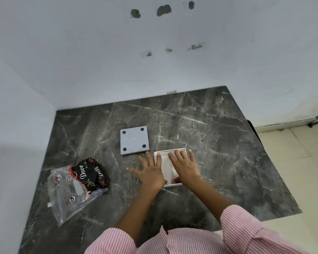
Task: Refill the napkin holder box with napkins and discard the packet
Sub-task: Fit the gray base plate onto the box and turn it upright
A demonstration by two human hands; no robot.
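Note:
A white square napkin holder box (170, 150) sits on the dark marble table, with white napkins (167, 167) lying inside it. My right hand (185, 166) lies flat on the napkins, fingers spread. My left hand (150, 172) rests flat at the box's left edge, its inner fingers over the rim. A clear plastic packet (72, 189) with black and red print lies crumpled to the left, apart from both hands. The grey square lid (134, 140) lies upside down behind the box, showing four black feet.
The dark marble table (218, 143) stands in a corner, with white walls behind and to the left. Its right edge drops to a pale tiled floor (301, 171). My pink striped sleeves fill the bottom of the view.

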